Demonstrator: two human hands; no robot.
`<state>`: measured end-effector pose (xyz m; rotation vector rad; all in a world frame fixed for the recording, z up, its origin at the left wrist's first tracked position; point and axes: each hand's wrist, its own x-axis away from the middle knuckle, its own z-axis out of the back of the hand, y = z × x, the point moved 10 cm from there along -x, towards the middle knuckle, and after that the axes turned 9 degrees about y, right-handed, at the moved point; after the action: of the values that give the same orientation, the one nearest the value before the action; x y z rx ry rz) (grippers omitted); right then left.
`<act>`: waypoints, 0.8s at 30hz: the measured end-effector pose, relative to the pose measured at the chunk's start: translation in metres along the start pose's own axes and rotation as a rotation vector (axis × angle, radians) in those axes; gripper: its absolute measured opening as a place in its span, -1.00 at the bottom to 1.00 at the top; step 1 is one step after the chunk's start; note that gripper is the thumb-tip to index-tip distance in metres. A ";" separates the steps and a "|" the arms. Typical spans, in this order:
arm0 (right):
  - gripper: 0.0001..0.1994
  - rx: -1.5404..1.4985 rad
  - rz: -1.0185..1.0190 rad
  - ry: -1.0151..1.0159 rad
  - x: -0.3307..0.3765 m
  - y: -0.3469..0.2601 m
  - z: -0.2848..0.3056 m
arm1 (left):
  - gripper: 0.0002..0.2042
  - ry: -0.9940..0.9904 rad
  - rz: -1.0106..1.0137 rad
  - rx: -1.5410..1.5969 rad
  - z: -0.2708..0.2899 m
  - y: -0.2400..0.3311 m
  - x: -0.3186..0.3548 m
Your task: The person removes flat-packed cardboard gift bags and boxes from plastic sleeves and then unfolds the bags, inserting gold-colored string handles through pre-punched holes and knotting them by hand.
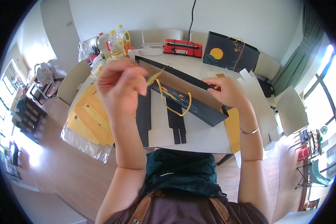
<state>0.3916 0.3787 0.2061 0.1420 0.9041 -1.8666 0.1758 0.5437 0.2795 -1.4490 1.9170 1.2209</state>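
A long dark gift bag [209,112], its brown inside showing through the open top, lies at a slant on the white table. My right hand [227,91] grips its far rim with the thumb toward the inside. A twisted gold cord handle [190,100] loops down over the printed near side. My left hand [121,84], blurred by motion, is raised over the bag's left end, its fingers pinched on a gold cord [154,77]. Flat black cardboard pieces [175,125] lie under and in front of the bag.
Gold card sheets [91,115] in clear plastic cover the table's left side. Another dark bag with an orange disc [216,53] stands at the back right. Oil bottles [116,44] and a red case [183,48] are at the back. Pale sheets [254,104] lie at right.
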 end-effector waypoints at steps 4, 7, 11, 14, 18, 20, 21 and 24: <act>-0.63 -0.116 -0.083 -0.063 -0.003 0.019 -0.009 | -0.94 -0.078 0.322 -0.724 -0.041 -0.082 0.028; -0.61 -0.295 -0.174 -0.125 -0.011 0.019 -0.015 | -0.93 -0.160 0.087 -1.129 -0.021 -0.121 0.032; -0.64 -0.444 -0.199 -0.152 -0.019 0.028 -0.020 | -0.94 -0.217 0.087 -1.247 -0.009 -0.148 0.034; -0.68 -0.495 -0.234 -0.175 -0.018 0.033 -0.023 | -0.88 -0.293 -0.100 -1.391 -0.027 -0.144 0.031; -0.74 -0.408 -0.227 -0.134 -0.019 0.029 -0.021 | -0.89 -0.265 0.030 -1.403 -0.017 -0.160 0.034; -0.75 -0.404 -0.201 -0.086 -0.020 0.030 -0.022 | -0.90 -0.217 0.150 -1.325 -0.009 -0.166 0.038; -0.75 -0.402 -0.190 -0.063 -0.020 0.032 -0.023 | -0.90 -0.207 0.142 -1.308 -0.010 -0.165 0.038; -0.74 -0.394 -0.184 -0.073 -0.020 0.035 -0.026 | -0.89 -0.185 0.135 -1.273 -0.011 -0.159 0.035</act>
<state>0.4225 0.4033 0.1791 -0.2568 1.2478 -1.8068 0.3120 0.5065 0.1973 -1.5741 1.0276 2.7686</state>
